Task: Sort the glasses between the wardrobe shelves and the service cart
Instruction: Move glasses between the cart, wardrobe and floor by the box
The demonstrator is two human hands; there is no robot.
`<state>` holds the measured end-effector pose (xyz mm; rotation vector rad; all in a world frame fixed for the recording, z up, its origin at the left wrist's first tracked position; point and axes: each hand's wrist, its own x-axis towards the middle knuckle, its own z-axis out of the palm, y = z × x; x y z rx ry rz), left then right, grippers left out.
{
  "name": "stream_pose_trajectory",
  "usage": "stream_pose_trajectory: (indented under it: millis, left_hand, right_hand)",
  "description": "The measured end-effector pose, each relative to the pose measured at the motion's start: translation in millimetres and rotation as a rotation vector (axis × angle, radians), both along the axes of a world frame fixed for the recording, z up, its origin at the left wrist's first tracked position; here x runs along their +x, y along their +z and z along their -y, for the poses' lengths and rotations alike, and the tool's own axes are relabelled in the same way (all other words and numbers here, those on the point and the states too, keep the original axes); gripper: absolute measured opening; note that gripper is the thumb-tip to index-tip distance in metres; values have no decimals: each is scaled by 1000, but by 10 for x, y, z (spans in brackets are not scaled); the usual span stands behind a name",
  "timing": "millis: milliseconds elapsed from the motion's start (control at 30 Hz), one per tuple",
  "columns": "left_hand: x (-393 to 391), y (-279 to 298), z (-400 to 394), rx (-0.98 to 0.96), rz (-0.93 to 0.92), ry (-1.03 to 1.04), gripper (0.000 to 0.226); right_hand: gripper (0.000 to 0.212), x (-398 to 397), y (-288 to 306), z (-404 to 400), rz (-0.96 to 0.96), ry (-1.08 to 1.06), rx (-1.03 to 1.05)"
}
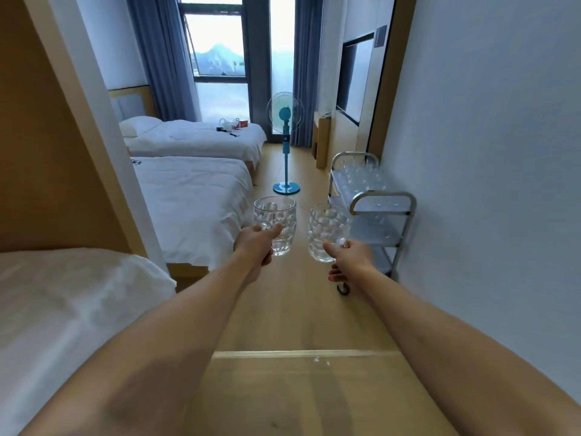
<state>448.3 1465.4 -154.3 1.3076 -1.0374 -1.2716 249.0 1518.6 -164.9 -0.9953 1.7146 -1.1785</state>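
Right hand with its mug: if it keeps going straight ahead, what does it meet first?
Probably the service cart: its near handle rail sits just beyond the right hand and its glass mug. Depth is unclear.

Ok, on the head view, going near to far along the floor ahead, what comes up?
Left hand and right hand each holding a glass mug → service cart → blue fan → window.

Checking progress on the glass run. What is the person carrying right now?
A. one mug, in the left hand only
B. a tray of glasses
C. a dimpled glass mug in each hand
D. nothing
C: the left hand grips one mug, the right hand another mug.
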Motion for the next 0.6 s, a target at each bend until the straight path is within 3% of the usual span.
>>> stream_pose_trajectory:
  millis: [100,233,267,400,600]
  left_hand:
    - [-3,-87,339,30,-23,-33,39]
    - [-45,-220,855,46,-13,-68,66]
    - [-69,-252,1008,48,-14,-68,65]
    - [-219,-350,1690,47,9,-85,25]
    - [-461,-390,2703,79,28,-68,28]
  right_hand:
    - [41,21,-60,293,-14,-27,14]
    - [38,-27,-177,792,-2,-52,29]
    - [42,-51,-218,934,-1,-54,30]
    - [56,-188,-368,1601,34,-70,25]
    - [58,-465,-377,2683,14,-51,46]
